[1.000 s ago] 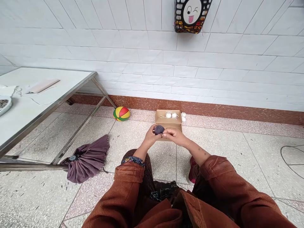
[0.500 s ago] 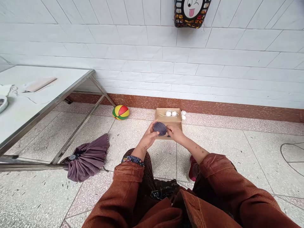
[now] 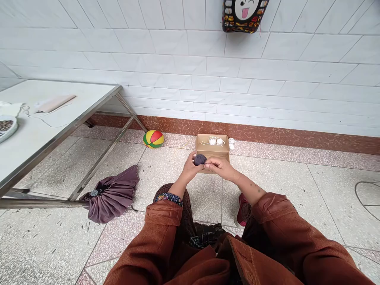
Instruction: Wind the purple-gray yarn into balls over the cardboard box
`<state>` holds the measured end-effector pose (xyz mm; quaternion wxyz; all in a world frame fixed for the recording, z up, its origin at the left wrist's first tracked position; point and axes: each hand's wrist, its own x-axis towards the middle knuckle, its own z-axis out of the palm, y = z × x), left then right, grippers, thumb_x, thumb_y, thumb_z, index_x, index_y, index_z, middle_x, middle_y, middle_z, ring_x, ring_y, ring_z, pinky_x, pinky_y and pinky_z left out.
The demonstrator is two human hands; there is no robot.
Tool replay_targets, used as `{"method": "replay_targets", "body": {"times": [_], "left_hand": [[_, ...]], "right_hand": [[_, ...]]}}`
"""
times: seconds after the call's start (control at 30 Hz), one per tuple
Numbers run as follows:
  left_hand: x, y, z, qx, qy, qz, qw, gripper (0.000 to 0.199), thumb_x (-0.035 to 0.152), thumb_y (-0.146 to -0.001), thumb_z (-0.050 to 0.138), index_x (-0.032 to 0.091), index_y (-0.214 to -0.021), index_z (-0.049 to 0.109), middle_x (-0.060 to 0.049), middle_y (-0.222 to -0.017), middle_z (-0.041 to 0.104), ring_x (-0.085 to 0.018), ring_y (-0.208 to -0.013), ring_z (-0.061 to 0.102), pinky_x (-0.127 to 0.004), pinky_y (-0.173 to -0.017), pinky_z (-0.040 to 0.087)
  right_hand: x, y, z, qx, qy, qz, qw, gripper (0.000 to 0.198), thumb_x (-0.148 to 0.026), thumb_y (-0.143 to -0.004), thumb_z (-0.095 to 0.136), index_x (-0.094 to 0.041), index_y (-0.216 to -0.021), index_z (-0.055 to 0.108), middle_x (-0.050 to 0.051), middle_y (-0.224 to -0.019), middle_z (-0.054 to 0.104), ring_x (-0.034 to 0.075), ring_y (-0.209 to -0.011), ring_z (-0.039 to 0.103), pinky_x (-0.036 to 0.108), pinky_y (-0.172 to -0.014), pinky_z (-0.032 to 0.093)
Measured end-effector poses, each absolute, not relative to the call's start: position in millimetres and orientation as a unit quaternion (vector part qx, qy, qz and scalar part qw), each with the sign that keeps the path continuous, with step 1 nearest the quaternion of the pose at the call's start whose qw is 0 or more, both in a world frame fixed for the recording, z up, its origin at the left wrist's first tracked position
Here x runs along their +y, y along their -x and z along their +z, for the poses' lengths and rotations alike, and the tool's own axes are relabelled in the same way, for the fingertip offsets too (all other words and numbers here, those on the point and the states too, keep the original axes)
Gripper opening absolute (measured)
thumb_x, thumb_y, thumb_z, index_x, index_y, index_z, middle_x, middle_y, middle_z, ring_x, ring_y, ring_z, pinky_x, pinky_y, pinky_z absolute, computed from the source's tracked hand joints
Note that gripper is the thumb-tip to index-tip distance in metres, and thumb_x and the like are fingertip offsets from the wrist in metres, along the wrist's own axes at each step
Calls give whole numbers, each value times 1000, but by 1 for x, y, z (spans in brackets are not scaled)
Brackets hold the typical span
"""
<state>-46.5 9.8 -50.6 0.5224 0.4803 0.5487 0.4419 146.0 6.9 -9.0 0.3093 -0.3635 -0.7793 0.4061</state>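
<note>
A dark purple-grey ball of yarn (image 3: 200,159) sits in my left hand (image 3: 190,168), whose fingers and thumb wrap round its left and lower sides. My right hand (image 3: 219,167) is beside the ball's right side, its thumb and forefinger pinched together, apparently on the yarn's strand, which is too thin to see clearly. Both hands are above an open cardboard box (image 3: 212,148). Two white balls of string (image 3: 216,141) with loose ends lie at the box's far side. Small white round things (image 3: 231,143) are just right of the box.
To the left stands a white table (image 3: 59,114) with a metal frame. A folded purple umbrella (image 3: 114,194) lies by its leg. A striped ball (image 3: 153,139) rests near the wall. A black basket (image 3: 245,16) hangs above. A wire frame (image 3: 366,198) is at the right.
My right hand has shifted slightly left, closer over the yarn ball's right side. The ball has turned in my left hand and shows less of itself. The view has shifted slightly.
</note>
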Motion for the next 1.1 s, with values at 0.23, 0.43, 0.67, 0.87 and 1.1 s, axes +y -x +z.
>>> {"method": "replay_targets", "body": {"times": [0.23,0.43,0.67,0.87,1.1], "left_hand": [[-1,45,-44,368,-579,347,639,89,19,-65,79,24,-147,45,-8,-121,61,-23,-100,61,-36,-89,46],[-3,50,-28,303,-466,453,697,79,26,-66,81,24,-141,54,-9,-130,61,-27,-118,57,-37,-101,43],[2,54,-28,352,-351,556,666,69,31,-72,76,27,-138,54,-8,-131,60,-23,-114,60,-39,-100,47],[5,49,-39,385,-326,538,675,55,34,-76,75,21,-127,58,-10,-123,66,-24,-110,64,-41,-96,50],[5,47,-43,417,-350,495,677,44,32,-75,71,19,-118,66,-8,-118,69,-24,-108,63,-36,-92,50]], "right_hand": [[25,-153,-14,-726,445,359,383,24,-38,-98,53,-21,-87,66,3,-85,67,18,-79,59,29,-75,45],[31,-152,-30,-720,497,341,345,23,-33,-99,51,-20,-84,64,0,-71,61,17,-67,55,27,-67,41],[16,-143,-39,-819,430,289,248,19,-25,-101,51,-21,-87,64,3,-86,68,18,-83,62,28,-78,44],[1,-132,-39,-866,377,266,194,15,-25,-101,53,-22,-97,67,5,-99,72,20,-91,65,29,-79,47],[20,-153,-22,-786,462,274,306,19,-29,-101,52,-21,-94,67,5,-91,71,21,-85,64,31,-80,46]]}}
